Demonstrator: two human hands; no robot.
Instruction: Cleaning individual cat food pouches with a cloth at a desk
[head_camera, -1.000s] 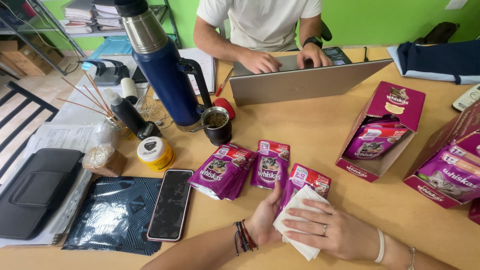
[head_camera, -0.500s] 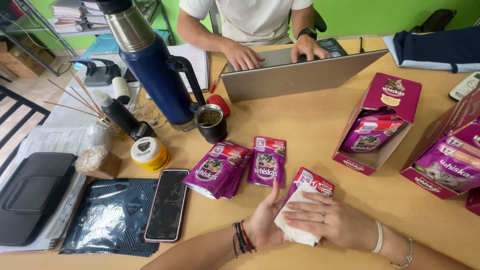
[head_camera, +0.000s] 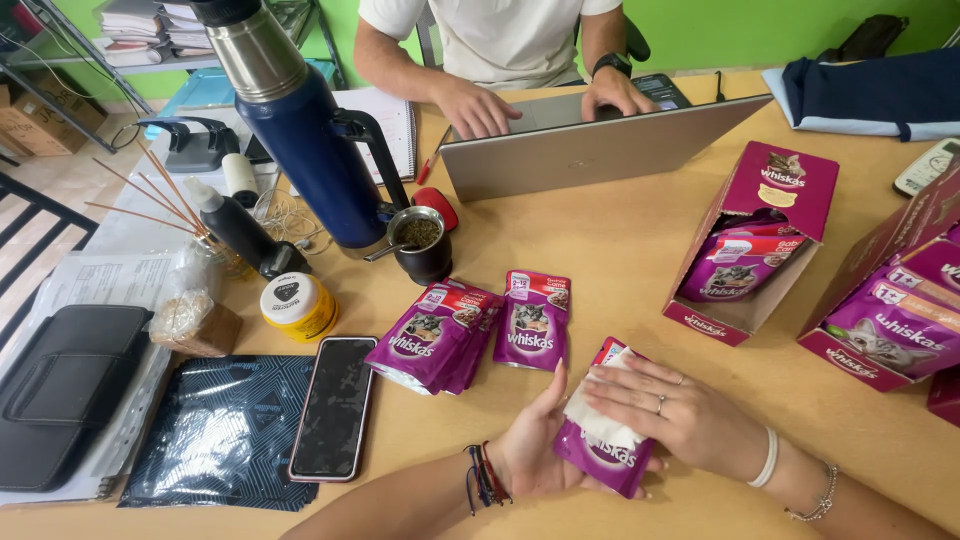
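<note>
My left hand (head_camera: 535, 445) cradles a purple pouch (head_camera: 606, 455) at the table's (head_camera: 620, 270) near edge — my right hand (head_camera: 670, 415), fingers flat, presses a white tissue (head_camera: 600, 420) onto it.

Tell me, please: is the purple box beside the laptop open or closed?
Open. The purple box lies tipped on the table, its flap raised, and purple pouches show inside its open end.
</note>
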